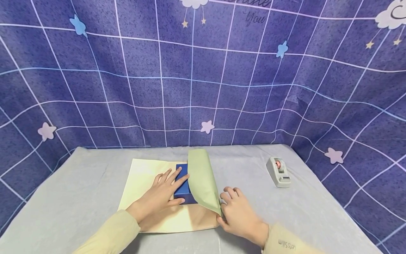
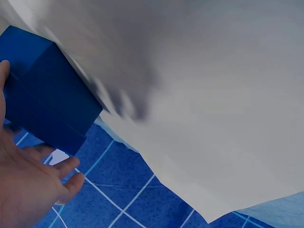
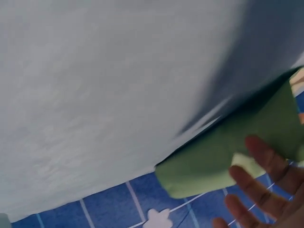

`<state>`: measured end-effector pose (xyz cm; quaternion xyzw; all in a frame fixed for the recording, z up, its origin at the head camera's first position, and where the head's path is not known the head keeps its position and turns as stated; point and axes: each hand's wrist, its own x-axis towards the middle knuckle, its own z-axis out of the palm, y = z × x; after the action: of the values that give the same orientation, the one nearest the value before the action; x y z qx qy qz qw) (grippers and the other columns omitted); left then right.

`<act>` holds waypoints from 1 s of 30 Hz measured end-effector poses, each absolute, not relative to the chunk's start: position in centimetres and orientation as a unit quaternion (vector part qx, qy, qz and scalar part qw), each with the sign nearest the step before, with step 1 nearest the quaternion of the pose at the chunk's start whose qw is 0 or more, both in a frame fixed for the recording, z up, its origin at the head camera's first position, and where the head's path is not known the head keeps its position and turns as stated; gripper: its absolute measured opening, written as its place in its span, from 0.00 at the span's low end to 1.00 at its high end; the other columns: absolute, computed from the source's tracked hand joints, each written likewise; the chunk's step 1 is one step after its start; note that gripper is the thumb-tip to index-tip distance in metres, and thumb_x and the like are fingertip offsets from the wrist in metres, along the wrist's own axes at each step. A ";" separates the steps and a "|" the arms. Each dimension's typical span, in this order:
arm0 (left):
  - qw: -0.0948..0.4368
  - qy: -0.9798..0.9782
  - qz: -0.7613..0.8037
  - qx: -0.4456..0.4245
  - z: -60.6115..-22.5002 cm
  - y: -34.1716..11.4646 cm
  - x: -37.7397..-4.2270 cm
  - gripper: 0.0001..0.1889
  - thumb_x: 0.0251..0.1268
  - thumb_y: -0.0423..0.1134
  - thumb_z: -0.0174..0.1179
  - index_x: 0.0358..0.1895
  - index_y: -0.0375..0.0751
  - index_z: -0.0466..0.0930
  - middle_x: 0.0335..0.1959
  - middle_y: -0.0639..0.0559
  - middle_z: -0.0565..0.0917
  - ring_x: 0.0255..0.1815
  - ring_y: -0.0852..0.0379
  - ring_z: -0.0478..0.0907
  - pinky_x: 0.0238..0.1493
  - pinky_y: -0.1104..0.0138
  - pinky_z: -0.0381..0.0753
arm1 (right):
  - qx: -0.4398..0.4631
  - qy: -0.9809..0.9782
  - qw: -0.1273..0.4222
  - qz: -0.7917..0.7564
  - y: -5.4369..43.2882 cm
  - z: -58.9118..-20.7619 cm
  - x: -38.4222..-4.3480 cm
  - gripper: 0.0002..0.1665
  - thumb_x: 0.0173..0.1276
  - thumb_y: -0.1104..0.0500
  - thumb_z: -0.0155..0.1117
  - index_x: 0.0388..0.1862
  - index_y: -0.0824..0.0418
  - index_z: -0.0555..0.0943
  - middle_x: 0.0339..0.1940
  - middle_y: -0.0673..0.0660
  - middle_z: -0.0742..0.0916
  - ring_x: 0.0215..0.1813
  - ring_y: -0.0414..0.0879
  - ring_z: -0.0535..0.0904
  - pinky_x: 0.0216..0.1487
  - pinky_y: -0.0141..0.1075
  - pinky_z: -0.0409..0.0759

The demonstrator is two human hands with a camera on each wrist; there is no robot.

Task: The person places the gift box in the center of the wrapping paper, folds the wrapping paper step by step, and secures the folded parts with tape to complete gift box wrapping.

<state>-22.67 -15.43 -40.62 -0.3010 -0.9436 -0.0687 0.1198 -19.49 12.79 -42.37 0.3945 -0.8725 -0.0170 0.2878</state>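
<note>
A dark blue box [image 1: 182,188] lies on a sheet of wrapping paper [image 1: 144,173], cream on its upper face and green on its underside. My left hand [image 1: 161,192] rests on the box with spread fingers, the thumb near its front edge. In the left wrist view, the box [image 2: 52,90] shows beside the fingers. The paper's right part, a green flap [image 1: 203,180], curves up and over the box's right side and hides it. My right hand [image 1: 236,213] is at the flap's near right corner, loosely bent fingers against its outer side. In the right wrist view, fingers [image 3: 261,190] overlap the green paper [image 3: 213,166].
A white tape dispenser [image 1: 279,173] with a reddish core stands on the right of the grey cloth-covered table [image 1: 247,165]. Behind the table hangs a blue curtain [image 1: 177,91] with grid lines and stars.
</note>
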 end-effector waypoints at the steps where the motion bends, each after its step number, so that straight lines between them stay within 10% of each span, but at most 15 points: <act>1: 0.119 -0.944 -0.068 -0.300 -40.7 -15.4 -22.7 0.38 0.56 0.58 0.57 0.69 0.49 0.57 0.70 0.37 0.57 0.67 0.32 0.55 0.59 0.42 0.58 | 0.387 -0.876 0.288 -0.020 12.7 -42.4 -19.3 0.19 0.49 0.46 0.61 0.06 0.53 0.72 0.33 0.52 0.79 0.48 0.51 0.71 0.47 0.44 0.68; 30: 0.132 -0.944 -0.044 -0.300 -40.9 -15.1 -22.8 0.39 0.56 0.60 0.56 0.69 0.46 0.57 0.69 0.34 0.58 0.67 0.33 0.56 0.60 0.42 0.58 | 0.277 -0.916 0.283 -0.055 10.9 -42.7 -18.2 0.14 0.39 0.55 0.67 0.05 0.59 0.75 0.27 0.53 0.81 0.43 0.51 0.71 0.43 0.46 0.68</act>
<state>-22.78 -15.08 -40.91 -0.3003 -0.9437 -0.0437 0.1320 -18.22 10.91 -42.71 0.2774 -0.9164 -0.0551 0.2834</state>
